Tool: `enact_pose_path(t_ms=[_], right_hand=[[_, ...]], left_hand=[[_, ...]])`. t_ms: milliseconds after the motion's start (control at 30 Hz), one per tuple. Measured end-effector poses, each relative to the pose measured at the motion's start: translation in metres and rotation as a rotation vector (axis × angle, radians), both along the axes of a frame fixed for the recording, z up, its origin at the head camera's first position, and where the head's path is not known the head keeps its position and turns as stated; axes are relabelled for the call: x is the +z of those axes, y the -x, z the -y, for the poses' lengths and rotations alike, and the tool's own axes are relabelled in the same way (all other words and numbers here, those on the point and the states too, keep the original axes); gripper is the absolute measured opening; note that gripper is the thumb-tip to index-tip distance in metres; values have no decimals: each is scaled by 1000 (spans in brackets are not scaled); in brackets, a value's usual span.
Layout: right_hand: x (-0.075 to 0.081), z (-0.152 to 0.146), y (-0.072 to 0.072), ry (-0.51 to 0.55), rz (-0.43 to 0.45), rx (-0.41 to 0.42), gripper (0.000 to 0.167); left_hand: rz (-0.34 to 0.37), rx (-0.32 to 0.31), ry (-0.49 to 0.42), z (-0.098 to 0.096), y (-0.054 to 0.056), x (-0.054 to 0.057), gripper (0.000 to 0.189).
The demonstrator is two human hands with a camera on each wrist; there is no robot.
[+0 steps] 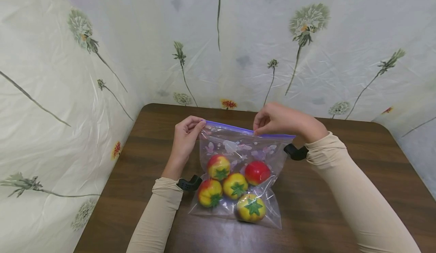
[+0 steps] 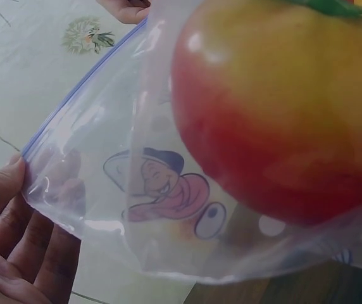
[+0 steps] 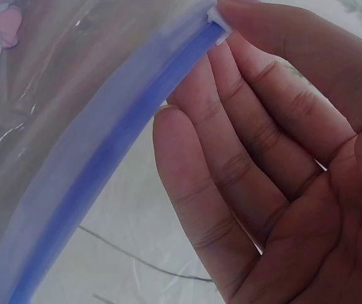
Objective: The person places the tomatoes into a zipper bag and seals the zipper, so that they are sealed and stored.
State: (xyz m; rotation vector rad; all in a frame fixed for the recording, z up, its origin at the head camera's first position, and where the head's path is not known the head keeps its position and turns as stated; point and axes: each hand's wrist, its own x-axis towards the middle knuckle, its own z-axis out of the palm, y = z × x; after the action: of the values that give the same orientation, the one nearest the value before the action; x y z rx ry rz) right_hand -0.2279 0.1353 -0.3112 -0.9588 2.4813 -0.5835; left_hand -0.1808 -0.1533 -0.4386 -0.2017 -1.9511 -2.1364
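A clear zip bag [image 1: 218,215] with a blue-purple zip strip and printed cartoon figures hangs upright between the two hands. Inside it are several round red-and-yellow toy fruits [image 1: 257,173], most showing green star-shaped leaves. My left hand [image 1: 185,137] pinches the bag's top left corner between thumb and fingers. Partway along the strip, right of its middle, my right hand [image 1: 282,121] pinches a small white slider [image 3: 221,26] on the zip. The other fingers of that hand curl loosely behind the strip. One fruit [image 2: 282,114] looms large in the left wrist view.
A dark brown wooden table [image 1: 327,192] lies under the bag. Behind it and to the left hangs a pale curtain [image 1: 146,30] printed with dandelions. Black wrist cameras [image 1: 295,152] sit at both beige sleeves, close to the bag's sides.
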Motion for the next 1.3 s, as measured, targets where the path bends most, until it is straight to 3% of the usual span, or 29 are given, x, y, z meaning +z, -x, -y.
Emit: enact_pose_path(t_ms=[133,367,1300], right_hand=[[-2,-4,1,-8,8,-15,5],[-5,-8,0,-8,23,-37,4],[-2,-22,-3,-9,8,-44,6]], left_hand=[[15,16,-1,1,0,0,18],[24,-16,-19,0,-1,0,20],[22,25,1,2,0,-1,20]])
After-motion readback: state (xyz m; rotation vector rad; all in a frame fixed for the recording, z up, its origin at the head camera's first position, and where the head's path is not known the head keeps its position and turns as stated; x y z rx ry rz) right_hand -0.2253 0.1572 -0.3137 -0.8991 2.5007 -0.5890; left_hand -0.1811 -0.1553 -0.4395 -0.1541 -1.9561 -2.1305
